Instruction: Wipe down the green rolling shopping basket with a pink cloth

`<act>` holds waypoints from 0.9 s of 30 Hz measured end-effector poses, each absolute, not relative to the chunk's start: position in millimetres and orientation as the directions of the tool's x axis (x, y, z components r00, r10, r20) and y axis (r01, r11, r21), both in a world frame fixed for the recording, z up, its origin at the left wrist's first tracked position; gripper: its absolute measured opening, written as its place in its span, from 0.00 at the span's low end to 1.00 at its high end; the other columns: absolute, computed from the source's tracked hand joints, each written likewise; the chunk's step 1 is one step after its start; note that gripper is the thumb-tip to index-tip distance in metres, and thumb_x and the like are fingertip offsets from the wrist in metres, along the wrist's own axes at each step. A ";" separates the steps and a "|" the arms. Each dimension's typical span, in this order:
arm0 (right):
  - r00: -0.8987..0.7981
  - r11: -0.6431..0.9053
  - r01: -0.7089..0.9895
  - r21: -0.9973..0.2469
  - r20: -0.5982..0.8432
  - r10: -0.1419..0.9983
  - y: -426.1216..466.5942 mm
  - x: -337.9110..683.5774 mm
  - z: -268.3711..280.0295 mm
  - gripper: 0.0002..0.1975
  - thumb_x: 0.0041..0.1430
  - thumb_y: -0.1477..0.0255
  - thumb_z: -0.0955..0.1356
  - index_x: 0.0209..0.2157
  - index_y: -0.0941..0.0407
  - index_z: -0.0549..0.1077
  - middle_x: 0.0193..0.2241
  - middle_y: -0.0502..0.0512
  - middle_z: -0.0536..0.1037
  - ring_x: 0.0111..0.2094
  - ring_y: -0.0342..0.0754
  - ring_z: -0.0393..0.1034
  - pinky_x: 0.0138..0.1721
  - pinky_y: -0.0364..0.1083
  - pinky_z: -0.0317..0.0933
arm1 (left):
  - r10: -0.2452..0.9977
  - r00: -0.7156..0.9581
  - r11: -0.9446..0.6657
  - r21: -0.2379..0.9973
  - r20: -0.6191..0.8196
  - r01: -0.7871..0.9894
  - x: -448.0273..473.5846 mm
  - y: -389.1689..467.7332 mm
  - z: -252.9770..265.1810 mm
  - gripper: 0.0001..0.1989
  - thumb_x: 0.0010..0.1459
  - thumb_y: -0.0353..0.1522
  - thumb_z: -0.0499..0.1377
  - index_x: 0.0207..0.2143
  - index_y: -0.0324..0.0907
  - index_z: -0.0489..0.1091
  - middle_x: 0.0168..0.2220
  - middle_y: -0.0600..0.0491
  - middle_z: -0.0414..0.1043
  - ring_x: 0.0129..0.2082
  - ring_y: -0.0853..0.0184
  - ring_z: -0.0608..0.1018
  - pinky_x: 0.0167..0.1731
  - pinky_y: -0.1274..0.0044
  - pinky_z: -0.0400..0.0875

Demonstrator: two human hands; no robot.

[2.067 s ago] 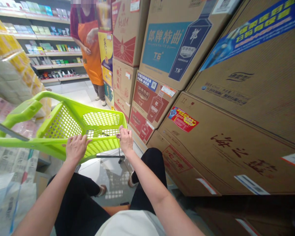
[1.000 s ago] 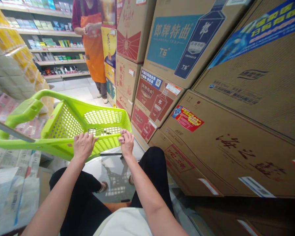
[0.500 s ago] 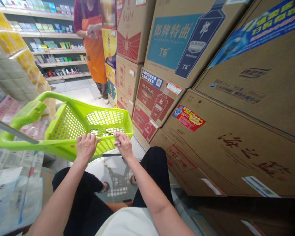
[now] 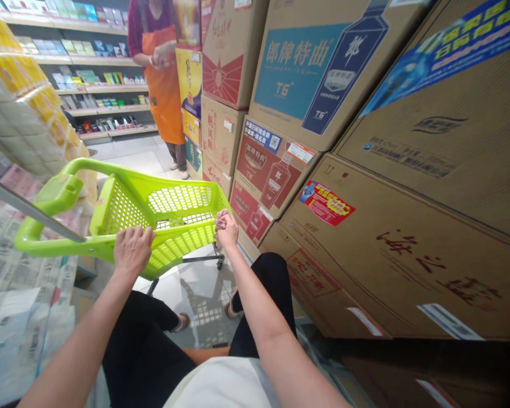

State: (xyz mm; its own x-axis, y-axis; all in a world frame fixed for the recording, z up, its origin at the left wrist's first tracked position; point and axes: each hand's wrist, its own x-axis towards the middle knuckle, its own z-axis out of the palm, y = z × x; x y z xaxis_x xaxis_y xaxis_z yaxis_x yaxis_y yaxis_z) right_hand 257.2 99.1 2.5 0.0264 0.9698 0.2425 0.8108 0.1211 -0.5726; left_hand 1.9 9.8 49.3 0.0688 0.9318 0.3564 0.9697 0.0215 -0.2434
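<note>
A bright green plastic shopping cart [image 4: 176, 250] stands in front of my knees, its handle toward the left and its perforated basket bare inside. My left hand [image 4: 132, 249] is closed over the near rim, fingers curled across the edge. At the far right end of that rim, my right hand [image 4: 228, 231] is closed on a small pinkish cloth [image 4: 221, 217], which touches the corner of the basket. Part of the cloth is hidden inside my fingers.
Stacked cardboard cartons [image 4: 408, 215] rise along the right. Wrapped packs [image 4: 21, 113] fill the left side, and shelves [image 4: 97, 88] of small boxes stand behind. A person in an orange apron [image 4: 164, 96] is beyond the cart. My legs flank the tiled floor [image 4: 199, 289].
My right hand has slid right along the rim with the cloth, while my left hand has shifted left. The cart has turned slightly, its handle end moving right and a wheel coming into view.
</note>
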 end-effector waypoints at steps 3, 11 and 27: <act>0.026 0.141 0.809 -0.571 0.275 0.961 88.2 230.8 3.7 0.13 0.62 0.78 0.61 0.43 0.56 0.73 0.46 0.59 0.75 0.45 0.50 0.67 0.49 0.47 0.61 | 0.932 0.032 0.042 -0.195 0.362 0.980 4.4 12.7 49.3 0.20 0.69 0.40 0.43 0.39 0.45 0.73 0.38 0.43 0.72 0.44 0.53 0.69 0.49 0.61 0.54; -0.358 0.481 0.737 -0.476 0.328 0.874 73.3 227.1 -1.7 0.10 0.63 0.74 0.65 0.44 0.51 0.76 0.55 0.51 0.74 0.49 0.51 0.65 0.49 0.45 0.61 | 0.940 0.114 -0.023 -0.273 0.321 0.962 9.1 8.2 51.1 0.17 0.69 0.37 0.44 0.40 0.44 0.72 0.39 0.43 0.73 0.44 0.53 0.68 0.45 0.64 0.55; -0.294 0.498 0.725 -0.475 0.441 0.848 50.1 189.8 -6.7 0.15 0.64 0.72 0.67 0.52 0.52 0.73 0.56 0.54 0.73 0.50 0.53 0.63 0.51 0.47 0.62 | 0.920 0.104 -0.030 -0.197 0.378 0.980 27.1 2.8 50.2 0.21 0.70 0.37 0.42 0.40 0.43 0.74 0.37 0.42 0.72 0.41 0.53 0.67 0.44 0.64 0.55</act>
State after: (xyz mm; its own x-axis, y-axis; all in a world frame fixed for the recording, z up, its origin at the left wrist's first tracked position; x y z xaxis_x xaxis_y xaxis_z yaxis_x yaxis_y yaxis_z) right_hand 189.8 50.1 -6.7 -0.2938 0.8483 0.4405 0.7253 0.4980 -0.4753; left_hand 27.1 2.8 50.2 0.1044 0.9199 0.3779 0.9799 -0.0301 -0.1974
